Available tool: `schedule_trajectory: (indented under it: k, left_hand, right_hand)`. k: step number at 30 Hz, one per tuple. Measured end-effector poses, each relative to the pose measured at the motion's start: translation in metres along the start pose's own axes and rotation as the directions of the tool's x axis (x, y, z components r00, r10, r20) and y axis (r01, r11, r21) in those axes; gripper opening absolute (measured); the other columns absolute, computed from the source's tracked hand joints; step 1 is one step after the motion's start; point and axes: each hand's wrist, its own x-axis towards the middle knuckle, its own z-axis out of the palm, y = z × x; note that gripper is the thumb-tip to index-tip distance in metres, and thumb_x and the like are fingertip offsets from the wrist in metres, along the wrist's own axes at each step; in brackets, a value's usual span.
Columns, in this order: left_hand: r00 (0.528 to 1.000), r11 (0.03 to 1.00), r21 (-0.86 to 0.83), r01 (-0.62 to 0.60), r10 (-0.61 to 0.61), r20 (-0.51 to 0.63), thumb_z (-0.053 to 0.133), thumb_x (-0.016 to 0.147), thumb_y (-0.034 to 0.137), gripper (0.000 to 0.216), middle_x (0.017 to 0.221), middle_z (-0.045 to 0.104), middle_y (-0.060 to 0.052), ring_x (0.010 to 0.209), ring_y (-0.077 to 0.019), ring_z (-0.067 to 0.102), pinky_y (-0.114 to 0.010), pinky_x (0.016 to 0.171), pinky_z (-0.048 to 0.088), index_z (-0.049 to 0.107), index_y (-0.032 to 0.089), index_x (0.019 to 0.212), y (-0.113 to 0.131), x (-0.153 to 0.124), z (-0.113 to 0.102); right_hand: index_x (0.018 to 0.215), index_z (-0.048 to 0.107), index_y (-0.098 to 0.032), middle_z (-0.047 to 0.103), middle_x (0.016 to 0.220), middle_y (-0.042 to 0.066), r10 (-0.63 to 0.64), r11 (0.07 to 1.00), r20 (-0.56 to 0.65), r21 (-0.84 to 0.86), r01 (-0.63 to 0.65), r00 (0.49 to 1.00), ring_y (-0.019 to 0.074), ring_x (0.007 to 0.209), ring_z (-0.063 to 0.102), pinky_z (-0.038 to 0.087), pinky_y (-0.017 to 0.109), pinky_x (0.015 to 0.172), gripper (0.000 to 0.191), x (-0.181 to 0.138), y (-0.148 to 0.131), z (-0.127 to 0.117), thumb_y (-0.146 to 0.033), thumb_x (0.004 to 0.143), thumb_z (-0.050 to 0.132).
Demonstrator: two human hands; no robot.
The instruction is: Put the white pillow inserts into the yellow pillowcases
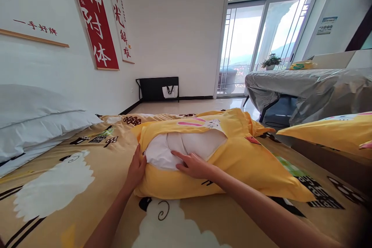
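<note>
A yellow pillowcase (180,186) with a rabbit print lies across the bed, its long opening facing up. Through that opening shows a white pillow (200,144), partly covered by the yellow cloth. My left hand (137,168) holds the left end of the pillowcase, thumb at the edge of the opening and fingers along the outer side. My right hand (193,165) rests at the opening with the index finger stretched out onto the white pillow and the thumb apart. It grips nothing. The right end of the pillowcase spreads flat into a loose corner.
A patterned bedspread (110,186) lies beneath. White pillows (43,120) are stacked at the left by the wall. Another yellow pillowcase (334,133) lies at the right edge. Beyond the bed stand a plastic-covered table (290,79) and a black folded item (154,89) against the wall.
</note>
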Motion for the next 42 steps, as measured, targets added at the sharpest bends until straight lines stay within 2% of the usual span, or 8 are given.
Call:
schedule_trajectory:
  k: [8, 13, 18, 22, 27, 33, 37, 42]
  left_hand:
    - [0.770, 0.738, -0.327, 0.590, -0.393, 0.503, 0.056, 0.078, 0.058, 0.060, 0.118, 0.064, -0.021, 0.112, -0.0320, 0.060, -0.042, 0.097, 0.048, 0.060, 0.009, 0.114, -0.033, -0.005, -0.019]
    - [0.845, 0.491, -0.692, 0.530, -0.381, 0.376, 0.071, 0.072, 0.032, 0.058, 0.115, 0.066, -0.015, 0.098, -0.0262, 0.066, -0.040, 0.086, 0.054, 0.050, 0.017, 0.123, 0.017, -0.010, 0.002]
    - [0.988, 0.754, -0.640, 0.151, -0.128, 0.083, 0.072, 0.067, 0.038, 0.058, 0.109, 0.067, -0.009, 0.091, -0.0235, 0.064, -0.034, 0.078, 0.053, 0.052, 0.019, 0.117, 0.093, -0.003, -0.026]
    - [0.952, 0.977, 0.181, -0.115, 0.161, -0.260, 0.056, 0.077, 0.049, 0.030, 0.072, 0.061, -0.002, 0.073, -0.0217, 0.058, -0.031, 0.066, 0.044, 0.055, 0.020, 0.084, 0.114, 0.006, -0.074]
    - [0.991, 0.827, 0.560, 0.045, -0.107, 0.078, 0.041, 0.083, 0.053, 0.035, 0.068, 0.059, -0.006, 0.068, -0.0248, 0.057, -0.029, 0.057, 0.035, 0.052, 0.020, 0.081, 0.065, -0.009, -0.081]
    - [0.662, 0.827, 0.374, 0.421, -0.561, 0.496, 0.044, 0.071, 0.075, 0.057, 0.049, 0.048, 0.002, 0.046, -0.0169, 0.048, -0.024, 0.044, 0.021, 0.051, 0.019, 0.068, 0.001, -0.054, -0.103]
    - [0.704, 0.865, 0.117, 0.489, -0.470, 0.532, 0.044, 0.077, 0.069, 0.056, 0.068, 0.062, -0.003, 0.064, -0.0172, 0.057, -0.022, 0.049, 0.032, 0.059, 0.016, 0.075, 0.000, -0.070, -0.121]
    - [0.824, 0.909, -0.069, 0.412, -0.339, 0.453, 0.061, 0.072, 0.041, 0.032, 0.089, 0.070, -0.008, 0.088, -0.0254, 0.063, -0.030, 0.071, 0.048, 0.063, 0.014, 0.089, 0.010, -0.065, -0.078]
  right_hand:
    - [0.071, 0.057, -0.019, 0.066, 0.076, 0.006, 0.059, 0.954, -0.216, -0.276, -0.119, 0.975, 0.0193, 0.076, 0.058, 0.031, 0.035, 0.085, 0.043, -0.023, 0.108, -0.044, -0.047, 0.093, 0.034]
    - [0.060, 0.052, -0.019, 0.066, 0.072, 0.005, 0.196, 0.927, -0.261, -0.265, -0.265, 0.945, 0.0191, 0.074, 0.056, 0.032, 0.036, 0.084, 0.043, -0.026, 0.145, -0.049, -0.047, 0.089, 0.036]
    - [0.052, 0.044, -0.021, 0.058, 0.056, 0.004, 0.188, 0.903, -0.389, -0.292, -0.314, 0.902, 0.0186, 0.065, 0.050, 0.034, 0.035, 0.080, 0.048, -0.046, 0.128, -0.099, -0.050, 0.088, 0.033]
    - [0.047, 0.038, -0.022, 0.049, 0.047, 0.002, 0.091, 0.904, -0.563, -0.299, -0.306, 0.821, 0.0150, 0.054, 0.039, 0.036, 0.032, 0.075, 0.053, -0.078, 0.088, -0.141, -0.047, 0.092, 0.023]
    - [0.051, 0.053, -0.020, 0.058, 0.053, 0.005, 0.058, 0.860, -0.410, -0.443, -0.254, 0.910, 0.0158, 0.056, 0.046, 0.035, 0.033, 0.073, 0.056, -0.092, 0.054, -0.124, -0.043, 0.093, 0.024]
    - [0.059, 0.061, -0.020, 0.066, 0.065, 0.009, 0.150, 0.861, -0.183, -0.459, -0.219, 0.972, 0.0213, 0.068, 0.056, 0.034, 0.034, 0.070, 0.058, -0.100, 0.069, -0.090, -0.045, 0.095, 0.024]
    - [0.061, 0.060, -0.020, 0.063, 0.062, 0.006, 0.180, 0.924, -0.130, -0.317, -0.213, 0.975, 0.0194, 0.066, 0.054, 0.031, 0.030, 0.063, 0.055, -0.098, 0.070, -0.087, -0.050, 0.094, 0.028]
    - [0.065, 0.054, -0.021, 0.057, 0.061, 0.003, 0.083, 0.985, 0.008, -0.155, -0.081, 0.997, 0.0171, 0.063, 0.051, 0.029, 0.027, 0.058, 0.046, -0.082, 0.028, -0.074, -0.052, 0.092, 0.033]
